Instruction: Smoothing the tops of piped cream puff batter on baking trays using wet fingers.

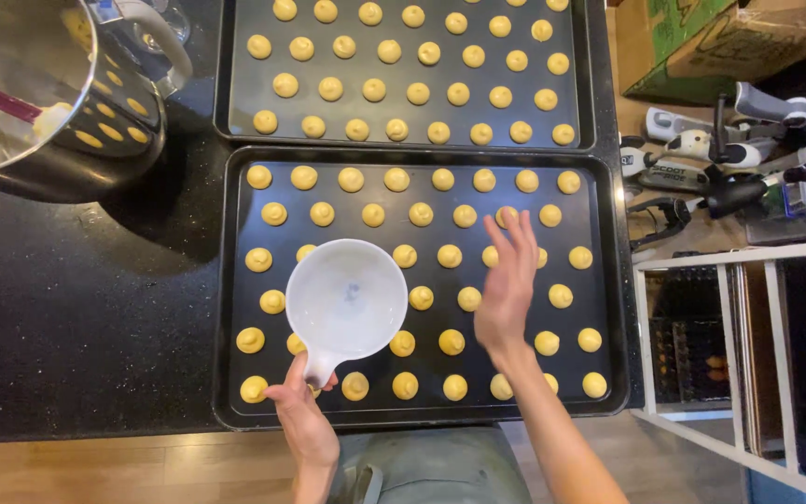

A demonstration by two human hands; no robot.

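1. The left hand (302,411) grips the handle of a white measuring cup (346,300), held over the lower-centre baking tray (231,280).
2. The right hand (507,285) hovers released, fingers spread, above the dough mounds (419,298).
3. A second tray (223,75) lies at top; a steel mixing bowl (48,93) stands upper left on the black table (76,317).

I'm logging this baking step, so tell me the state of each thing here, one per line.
Left hand: gripping the white cup's handle.
White cup: held level over the near tray, little or nothing inside.
Right hand: open, fingers spread above the dough mounds.
Near tray: filled with dough mounds.
Far tray: filled likewise.
Steel bowl: tilted, batter inside.
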